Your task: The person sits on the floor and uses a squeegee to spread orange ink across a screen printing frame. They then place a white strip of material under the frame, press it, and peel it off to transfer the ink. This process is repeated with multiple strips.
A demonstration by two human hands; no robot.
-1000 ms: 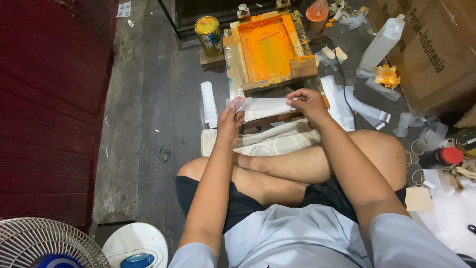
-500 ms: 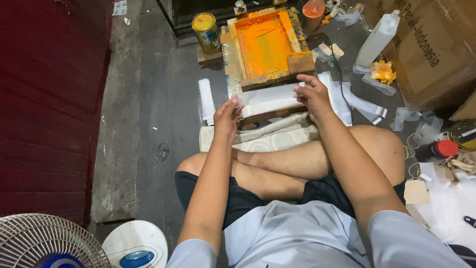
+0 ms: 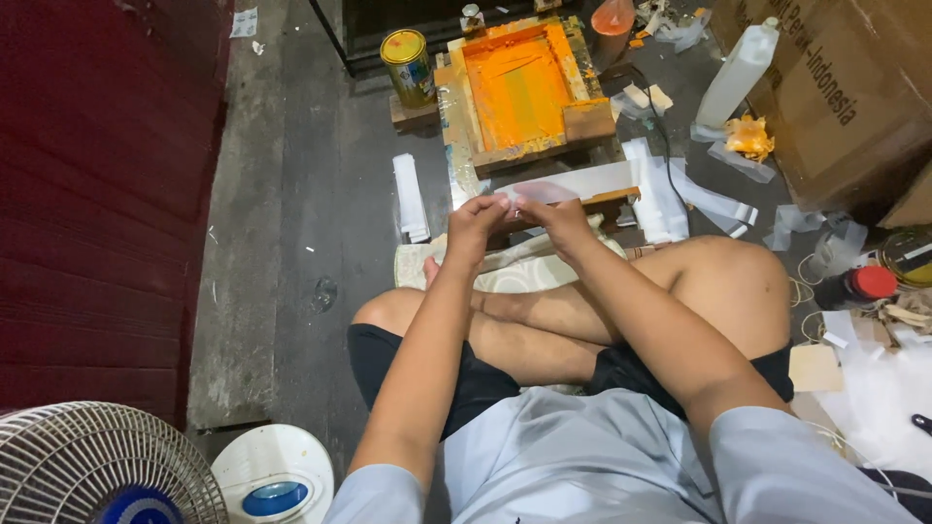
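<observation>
Sitting cross-legged on the floor, the person has the left hand (image 3: pixel 473 215) and right hand (image 3: pixel 549 208) drawn together, both pinching the near end of a thin translucent plastic piece (image 3: pixel 544 191) held just above the knees. By my reckoning it is only being picked at or opened and has not yet reached the orange-inked screen frame (image 3: pixel 519 87) lying just beyond. The piece looks pale, limp and slightly crinkled.
</observation>
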